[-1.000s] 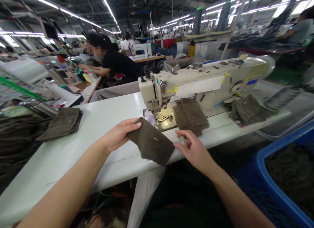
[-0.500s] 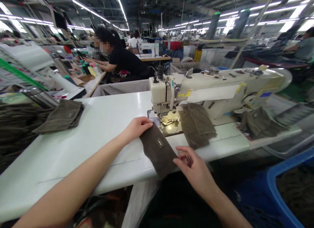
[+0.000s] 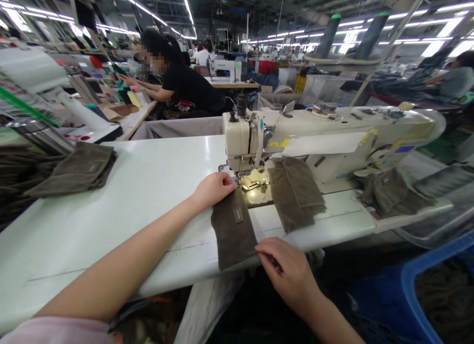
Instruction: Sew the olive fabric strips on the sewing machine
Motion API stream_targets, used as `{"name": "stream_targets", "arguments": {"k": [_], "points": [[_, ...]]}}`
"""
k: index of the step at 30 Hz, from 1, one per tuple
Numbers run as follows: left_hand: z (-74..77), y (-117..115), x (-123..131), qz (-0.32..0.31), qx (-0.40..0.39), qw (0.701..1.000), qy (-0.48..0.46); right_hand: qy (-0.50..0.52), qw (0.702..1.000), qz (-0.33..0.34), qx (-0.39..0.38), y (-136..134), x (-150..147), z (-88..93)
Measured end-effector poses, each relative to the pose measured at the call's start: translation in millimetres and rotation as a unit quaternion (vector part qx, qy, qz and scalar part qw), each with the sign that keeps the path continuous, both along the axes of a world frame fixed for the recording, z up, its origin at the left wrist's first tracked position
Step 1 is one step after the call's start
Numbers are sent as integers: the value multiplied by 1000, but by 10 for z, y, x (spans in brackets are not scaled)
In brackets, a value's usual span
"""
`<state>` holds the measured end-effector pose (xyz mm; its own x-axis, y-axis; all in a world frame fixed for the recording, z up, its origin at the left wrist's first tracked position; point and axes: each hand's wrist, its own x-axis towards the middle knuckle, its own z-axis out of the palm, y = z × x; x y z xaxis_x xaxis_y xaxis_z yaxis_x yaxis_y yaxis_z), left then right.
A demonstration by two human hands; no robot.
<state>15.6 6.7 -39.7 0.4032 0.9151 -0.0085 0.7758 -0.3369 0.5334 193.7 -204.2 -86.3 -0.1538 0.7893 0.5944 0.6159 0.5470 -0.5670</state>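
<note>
A dark olive fabric piece point(image 3: 232, 235) with a small label lies on the white table in front of the sewing machine point(image 3: 237, 136). My left hand point(image 3: 215, 190) pinches its upper corner, close beside the needle and the shiny metal plate point(image 3: 261, 195). At the lower right edge of the same piece, my right hand point(image 3: 283, 265) is closed, its thumb and forefinger pinching the cloth. Right of the plate, more olive fabric pieces point(image 3: 296, 191) lie overlapped against the machine's base.
Folded olive pieces point(image 3: 79, 168) are stacked at the table's left, by a metal cylinder point(image 3: 39, 134). Another olive bundle point(image 3: 392, 191) lies at the right end. A blue bin point(image 3: 409, 284) stands low at right. Across the way, a person in black point(image 3: 185, 82) leans over another table.
My left hand has moved slightly right, toward the needle, with the fabric's corner. The piece has turned straighter toward me, and my right hand has closed on its edge, lower down.
</note>
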Motion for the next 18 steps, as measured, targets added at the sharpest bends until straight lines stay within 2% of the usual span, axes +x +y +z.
{"name": "stream_targets", "arguments": {"k": [7, 18], "points": [[6, -17, 44, 40, 8, 999, 19, -81, 996, -28, -25, 23, -10, -30], [47, -12, 68, 56, -1, 998, 37, -79, 996, -34, -26, 38, -50, 18]]}}
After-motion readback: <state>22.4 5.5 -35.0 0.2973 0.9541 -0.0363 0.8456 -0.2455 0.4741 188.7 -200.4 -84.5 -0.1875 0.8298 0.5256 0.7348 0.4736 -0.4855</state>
